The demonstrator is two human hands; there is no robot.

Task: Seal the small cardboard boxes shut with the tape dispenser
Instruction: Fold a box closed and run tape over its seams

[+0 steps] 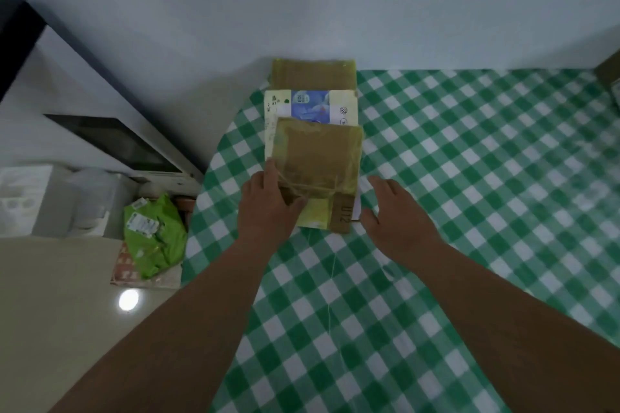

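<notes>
Cardboard box [317, 157] under left hand [268, 208]; right hand [396, 214] open beside it.

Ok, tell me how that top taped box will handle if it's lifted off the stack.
The top box is probably stiff: its edges look square. Glossy tape may make it slippery. It overhangs the printed box below, so it could tip toward the left hand.

Brown cardboard box [318, 157] wrapped in glossy tape, stacked on white-and-blue printed box [310, 106], near edge overhanging. Another taped brown box [313, 74] set just behind, at far table edge by the wall.
</notes>
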